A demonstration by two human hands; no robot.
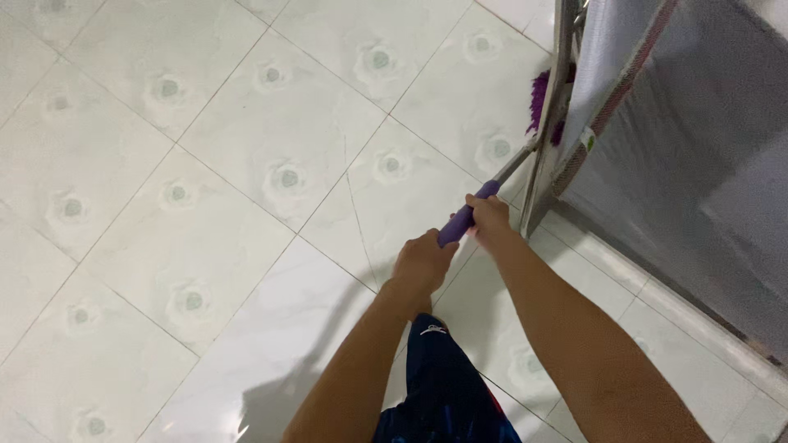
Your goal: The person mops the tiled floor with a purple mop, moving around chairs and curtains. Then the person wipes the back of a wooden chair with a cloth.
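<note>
Item: purple-handled mop [461,220], our left hand [421,264] and right hand [490,220] both clenched around it; its purple head [539,100] could, we judge, snag on the metal frame leg [548,123].

- The floor tiles [205,238] look like glossy, smooth glazed ceramic, pale with faint round motifs.
- The mop handle grip [461,217] looks like smooth purple plastic or rubber; the shaft [515,162] beyond it looks like grey metal.
- The mop head [539,97] is shaggy purple fibre.
- The frame leg [548,123] looks like brushed metal.
- The shorts [447,385] are dark matt cloth.
</note>
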